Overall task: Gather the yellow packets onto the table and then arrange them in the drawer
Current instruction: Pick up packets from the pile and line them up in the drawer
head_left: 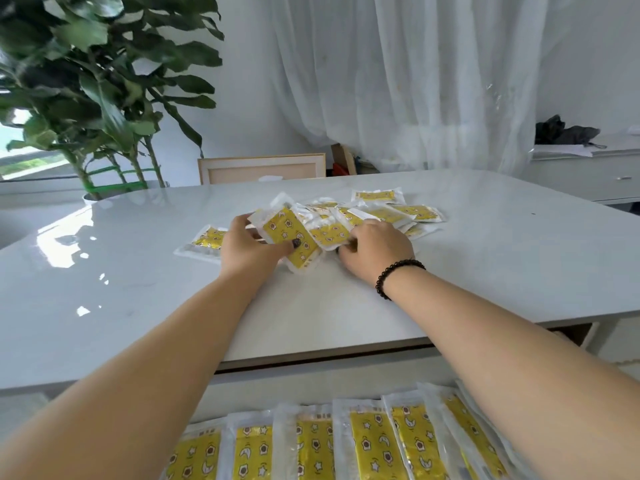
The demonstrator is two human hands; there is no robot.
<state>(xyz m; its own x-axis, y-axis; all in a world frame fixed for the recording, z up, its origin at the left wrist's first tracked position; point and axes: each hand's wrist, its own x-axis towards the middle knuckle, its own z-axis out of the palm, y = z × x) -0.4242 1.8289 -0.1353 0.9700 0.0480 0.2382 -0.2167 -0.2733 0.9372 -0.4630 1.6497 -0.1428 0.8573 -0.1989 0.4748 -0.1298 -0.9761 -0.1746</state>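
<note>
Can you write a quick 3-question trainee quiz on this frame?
1. True or false: the left hand holds a yellow packet lifted off the table.
2. Which wrist wears the black bead bracelet? A) left B) right
3. Fill in: a row of packets already lies side by side in the ____, at the bottom of the view.

Key: 1 true; 2 B; 3 drawer. The right hand rests on the loose pile; whether its grip has closed on a packet cannot be told.
</note>
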